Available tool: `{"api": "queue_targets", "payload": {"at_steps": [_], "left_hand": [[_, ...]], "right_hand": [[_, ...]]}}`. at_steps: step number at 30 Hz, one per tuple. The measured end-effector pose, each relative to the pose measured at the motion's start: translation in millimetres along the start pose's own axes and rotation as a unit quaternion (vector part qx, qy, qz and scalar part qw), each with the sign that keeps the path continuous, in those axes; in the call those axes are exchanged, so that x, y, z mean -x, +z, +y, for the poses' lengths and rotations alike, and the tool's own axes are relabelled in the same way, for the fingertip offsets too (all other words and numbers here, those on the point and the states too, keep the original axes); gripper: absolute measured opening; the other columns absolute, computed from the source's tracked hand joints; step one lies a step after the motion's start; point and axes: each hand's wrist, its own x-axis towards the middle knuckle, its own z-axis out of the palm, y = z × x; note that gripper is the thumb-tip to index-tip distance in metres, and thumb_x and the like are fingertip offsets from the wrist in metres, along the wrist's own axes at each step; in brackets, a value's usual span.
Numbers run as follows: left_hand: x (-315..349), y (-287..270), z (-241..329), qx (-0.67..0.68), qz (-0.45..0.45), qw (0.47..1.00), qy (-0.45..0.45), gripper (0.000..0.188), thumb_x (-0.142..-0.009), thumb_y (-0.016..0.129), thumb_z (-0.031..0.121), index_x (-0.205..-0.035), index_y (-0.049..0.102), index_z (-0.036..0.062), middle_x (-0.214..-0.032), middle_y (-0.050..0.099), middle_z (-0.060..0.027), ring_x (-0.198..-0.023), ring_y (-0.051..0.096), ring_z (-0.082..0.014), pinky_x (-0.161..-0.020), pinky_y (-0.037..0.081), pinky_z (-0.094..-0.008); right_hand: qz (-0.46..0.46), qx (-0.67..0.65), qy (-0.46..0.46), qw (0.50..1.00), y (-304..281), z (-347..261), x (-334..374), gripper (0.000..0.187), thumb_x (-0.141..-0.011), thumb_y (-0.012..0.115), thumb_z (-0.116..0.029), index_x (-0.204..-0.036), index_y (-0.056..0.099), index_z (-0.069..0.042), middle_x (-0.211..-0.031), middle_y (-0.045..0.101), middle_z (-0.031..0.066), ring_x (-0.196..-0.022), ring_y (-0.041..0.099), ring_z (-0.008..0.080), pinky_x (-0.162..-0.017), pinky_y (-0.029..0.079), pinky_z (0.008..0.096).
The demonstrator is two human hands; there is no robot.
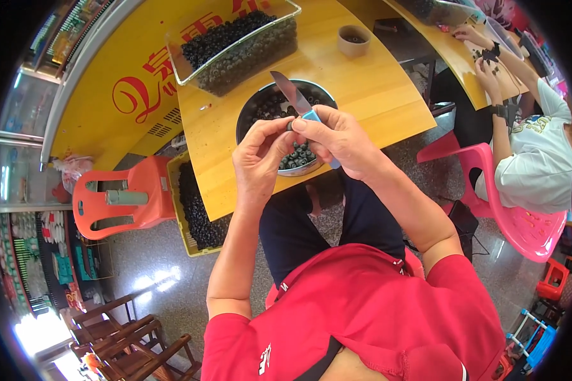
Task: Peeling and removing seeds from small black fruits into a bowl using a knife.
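Observation:
Over a round bowl [243,120] full of small black ring-like parts, my two hands meet. My left hand [260,149] pinches a small dark part [290,126] between thumb and fingertips. In my right hand [346,140] is a knife [291,94] with a light blue handle, its blade pointing up and away to the left. My right thumb presses at the same small part. Whether the blade touches the part is hidden by the fingers.
A clear plastic bin [248,54] of black parts and a brown cup [353,40] stand on the wooden table [388,95]. A yellow crate [190,235] sits below, beside an orange chair [124,198]. At right, a co-worker [534,152] works at another table.

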Motion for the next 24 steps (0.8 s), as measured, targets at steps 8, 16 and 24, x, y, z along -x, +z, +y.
{"api": "queue_targets", "payload": {"at_steps": [8,16,24], "left_hand": [[8.4,2.0,-3.4,0.105,0.038,0.992,-0.052,0.019,-0.091,0.064,0.008,-0.108,0.062,0.0000,-0.086,0.063,-0.0025,-0.076,0.057,-0.0085,-0.069,0.046,-0.0209],[7.9,3.2,-3.3,0.131,0.044,0.989,-0.053,0.018,-0.092,0.063,0.009,-0.108,0.060,0.0016,-0.085,0.061,-0.0017,-0.074,0.055,-0.0075,-0.069,0.045,-0.0209],[8.7,5.2,-0.6,0.127,0.030,0.991,-0.027,0.016,-0.092,0.062,0.008,-0.106,0.059,0.0009,-0.089,0.060,-0.0024,-0.075,0.055,-0.0086,-0.070,0.045,-0.0220]], "right_hand": [[0.019,0.203,-0.184,0.962,-4.5,7.4,-1.4,0.015,-0.093,0.061,-0.018,-0.094,0.061,-0.003,-0.074,0.060,0.0027,-0.056,0.052,0.0107,-0.049,0.039,0.0250],[0.049,0.535,-0.418,0.733,-7.0,-1.4,4.8,0.016,-0.085,0.065,-0.008,-0.100,0.061,-0.003,-0.078,0.060,0.0104,-0.069,0.061,0.0297,-0.058,0.048,0.0362],[0.069,0.571,-0.441,0.689,-8.8,-3.7,4.7,0.027,-0.077,0.066,-0.002,-0.103,0.062,-0.005,-0.078,0.060,0.0080,-0.071,0.061,0.0276,-0.060,0.050,0.0367]]}}
